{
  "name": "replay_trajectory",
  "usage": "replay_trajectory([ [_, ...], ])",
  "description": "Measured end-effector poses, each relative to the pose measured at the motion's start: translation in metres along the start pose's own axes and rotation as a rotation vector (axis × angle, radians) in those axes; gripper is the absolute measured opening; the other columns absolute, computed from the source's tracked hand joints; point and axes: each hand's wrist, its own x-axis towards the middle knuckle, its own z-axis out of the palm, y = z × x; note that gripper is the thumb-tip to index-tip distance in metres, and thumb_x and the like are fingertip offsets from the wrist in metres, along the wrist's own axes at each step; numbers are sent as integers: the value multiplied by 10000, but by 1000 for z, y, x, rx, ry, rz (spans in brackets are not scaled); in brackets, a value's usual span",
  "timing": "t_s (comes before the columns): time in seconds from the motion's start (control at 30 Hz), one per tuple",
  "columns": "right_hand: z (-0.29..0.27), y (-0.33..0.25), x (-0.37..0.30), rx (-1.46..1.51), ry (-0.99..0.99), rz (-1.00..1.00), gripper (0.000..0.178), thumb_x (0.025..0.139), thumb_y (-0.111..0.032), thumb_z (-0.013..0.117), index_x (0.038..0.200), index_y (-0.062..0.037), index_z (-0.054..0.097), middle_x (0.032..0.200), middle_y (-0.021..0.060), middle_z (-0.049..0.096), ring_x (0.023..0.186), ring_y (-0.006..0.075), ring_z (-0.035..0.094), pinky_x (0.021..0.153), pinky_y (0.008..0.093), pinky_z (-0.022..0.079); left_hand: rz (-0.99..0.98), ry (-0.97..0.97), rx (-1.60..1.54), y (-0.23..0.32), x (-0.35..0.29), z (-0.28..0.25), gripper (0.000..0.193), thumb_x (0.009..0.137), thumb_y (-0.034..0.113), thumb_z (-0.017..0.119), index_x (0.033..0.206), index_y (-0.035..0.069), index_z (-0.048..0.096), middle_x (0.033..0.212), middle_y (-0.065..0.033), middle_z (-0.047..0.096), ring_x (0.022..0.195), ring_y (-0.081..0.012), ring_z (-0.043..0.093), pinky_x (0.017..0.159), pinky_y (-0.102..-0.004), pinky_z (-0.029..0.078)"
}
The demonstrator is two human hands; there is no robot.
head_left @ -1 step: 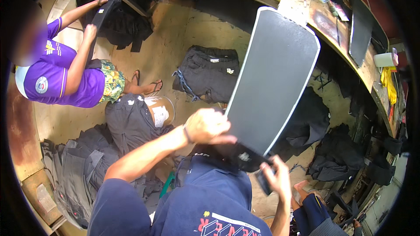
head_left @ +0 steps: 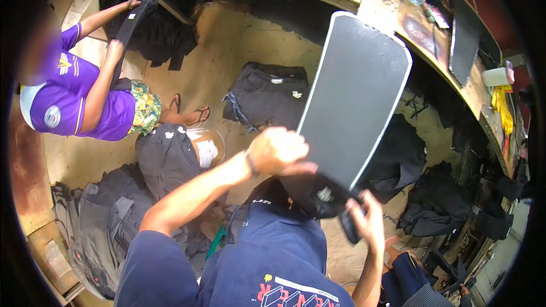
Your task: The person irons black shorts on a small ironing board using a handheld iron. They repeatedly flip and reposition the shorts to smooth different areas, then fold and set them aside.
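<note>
A long dark grey board with a pale edge slants away from me, its near end by my waist. Black cloth with a pale printed mark, part of a black garment, lies around the board's near end. My left hand is closed on the garment's edge at the left side of the board, thumb stretched along it. At the near right corner my right hand pinches the same garment, a dark flap hanging below its fingers. Whether the garment is trousers cannot be made out.
A person in a purple shirt at the left handles a dark strip of cloth. Folded black trousers lie on the floor ahead. Dark garments pile at left and right. A curved wooden bench runs along the far side.
My left hand has shifted slightly to the right along with the garment's edge. The garment's printed part sits a little further right, and my right hand has moved slightly up.
</note>
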Motion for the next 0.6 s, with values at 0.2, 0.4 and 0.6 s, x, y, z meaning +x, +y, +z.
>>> replay_trajectory([
  [0.2, -94, -49, 111, 10, 349, -266, 699, 1046, -427, 733, 1590, -70, 478, 988, 202, 781, 885, 261, 738, 840, 409, 574, -58, 286, 239, -50, 161, 34, 389, 914, 381, 830, 1089, 77, 663, 1106, -116, 676, 1075, -329, 660, 915, -460, 524],
  [0.4, -40, 9, 61, -229, -310, -7, 737, 991, -703, 679, 1081, 18, 806, 976, 248, 786, 951, 372, 783, 883, 453, 591, -157, -437, 99, 31, 62, 74, 856, 1036, 604, 603, 1726, 163, 353, 1804, -155, 283, 1690, -337, 212, 1315, -724, 82],
  [0.6, -19, 43, 102, -6, -356, -35, 666, 1075, -586, 661, 867, 44, 727, 653, 71, 597, 632, 133, 530, 611, 386, 470, -170, -363, 173, 7, 77, 127, 844, 1050, 653, 545, 1729, 189, 354, 1814, -147, 260, 1698, -319, 176, 1311, -739, 39],
])
